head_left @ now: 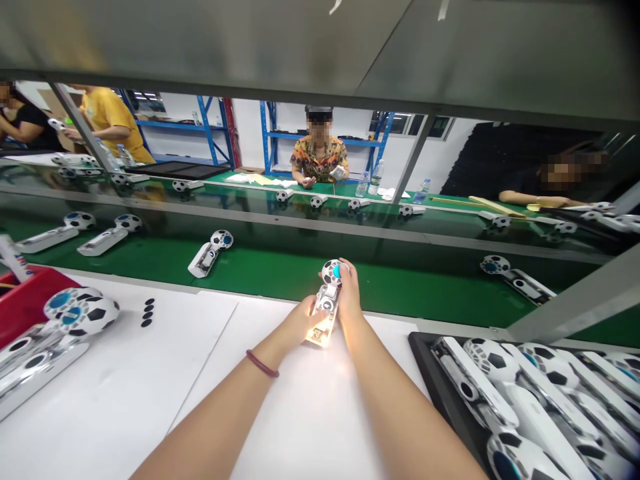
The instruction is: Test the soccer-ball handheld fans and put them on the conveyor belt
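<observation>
Both hands [327,310] closed around football-headed device [327,293]

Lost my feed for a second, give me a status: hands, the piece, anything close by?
Left hand and right hand both gripping one soccer-ball handheld fan over the white table. Green conveyor just ahead; tray of fans at right.

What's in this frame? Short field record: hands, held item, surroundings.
left hand: grips handle end of the held unit
right hand: holds its football-patterned head
held unit: white handheld device, over the white table
right side: black tray of similar units
left side: red bin
ahead: green conveyor carrying more units; seated person opposite
</observation>
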A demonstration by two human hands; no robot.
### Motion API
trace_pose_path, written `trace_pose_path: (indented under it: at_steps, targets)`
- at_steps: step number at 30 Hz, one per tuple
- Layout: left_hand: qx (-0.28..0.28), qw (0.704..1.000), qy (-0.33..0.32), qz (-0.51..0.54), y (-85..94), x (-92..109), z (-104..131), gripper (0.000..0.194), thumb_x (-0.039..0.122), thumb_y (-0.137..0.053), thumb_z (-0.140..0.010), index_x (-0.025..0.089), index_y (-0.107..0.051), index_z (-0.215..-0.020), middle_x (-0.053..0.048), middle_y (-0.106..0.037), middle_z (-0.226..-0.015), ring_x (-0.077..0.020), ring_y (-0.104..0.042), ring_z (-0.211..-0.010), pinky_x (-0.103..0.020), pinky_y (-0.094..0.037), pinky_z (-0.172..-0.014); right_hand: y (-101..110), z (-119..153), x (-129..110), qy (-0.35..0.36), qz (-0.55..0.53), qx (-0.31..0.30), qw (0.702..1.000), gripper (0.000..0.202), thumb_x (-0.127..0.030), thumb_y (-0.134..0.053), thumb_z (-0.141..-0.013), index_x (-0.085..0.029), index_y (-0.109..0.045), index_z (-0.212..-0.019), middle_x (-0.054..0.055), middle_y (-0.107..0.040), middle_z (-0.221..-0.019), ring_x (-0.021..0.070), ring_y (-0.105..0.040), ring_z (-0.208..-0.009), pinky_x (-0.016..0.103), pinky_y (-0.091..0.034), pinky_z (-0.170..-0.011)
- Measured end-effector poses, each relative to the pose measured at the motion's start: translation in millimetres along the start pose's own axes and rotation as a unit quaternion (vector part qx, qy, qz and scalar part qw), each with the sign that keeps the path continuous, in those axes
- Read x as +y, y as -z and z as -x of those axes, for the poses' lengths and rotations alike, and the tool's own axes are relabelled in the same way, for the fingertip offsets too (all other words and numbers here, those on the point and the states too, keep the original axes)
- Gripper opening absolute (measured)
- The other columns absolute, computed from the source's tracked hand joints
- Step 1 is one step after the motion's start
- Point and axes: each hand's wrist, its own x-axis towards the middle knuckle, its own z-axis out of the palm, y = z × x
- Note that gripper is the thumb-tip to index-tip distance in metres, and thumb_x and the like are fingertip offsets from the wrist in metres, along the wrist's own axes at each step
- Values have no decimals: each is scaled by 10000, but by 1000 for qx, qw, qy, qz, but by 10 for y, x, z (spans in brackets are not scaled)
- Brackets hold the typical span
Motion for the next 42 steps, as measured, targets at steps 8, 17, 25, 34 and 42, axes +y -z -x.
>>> trace_pose_path:
  at_steps: [8, 17, 25, 34, 42]
  targets:
    - [33, 999, 41, -14, 13, -45, -48, 443, 407, -689, -686, 153, -458, -966, -66, -642, -785, -223, -649, -682, -345, -499, -643, -9, 16, -2, -2, -3, 2, 1000, 461, -504, -589, -726, -256, -469, -1095, 0, -635, -821, 187, -636, -683, 246, -466, -516]
    - [46, 998, 44, -16, 8, -47, -73, 412, 360, -666, -698, 148, -438, -967, -64, -634, -772, -226, -653, -663, -331, -497, -610, -13, 28, -8, -3, -17, -3, 1000, 436, -487, -586, -748, -254, -462, -1096, 9, -655, -813, 188, -643, -679, 228, -452, -482]
    - [22, 998, 52, 6, 16, -7, -38, 445, 231, -704, -640, 149, -433, -983, -66, -628, -809, -199, -638, -694, -314, -480, -648, -28, 26, -2, 2, -21, -1, 1000, 439, -478, -593, -738, -243, -465, -1086, 7, -653, -810, 182, -642, -661, 226, -449, -477]
    - [3, 999, 46, 14, 43, -16, -25, 456, 233, -690, -662, 144, -421, -1020, -59, -632, -807, -188, -634, -689, -296, -468, -630, -24, 15, 3, -1, -20, -4, 1000, 434, -482, -593, -738, -253, -466, -1084, 10, -652, -807, 192, -640, -662, 231, -443, -470]
    - [8, 998, 52, 16, 26, 39, 4, 466, 240, -712, -643, 142, -435, -1005, -64, -625, -848, -202, -642, -720, -314, -472, -659, -20, 20, 2, -5, -18, -10, 1000, 479, -493, -604, -724, -244, -463, -1109, 12, -649, -809, 193, -636, -678, 249, -463, -502]
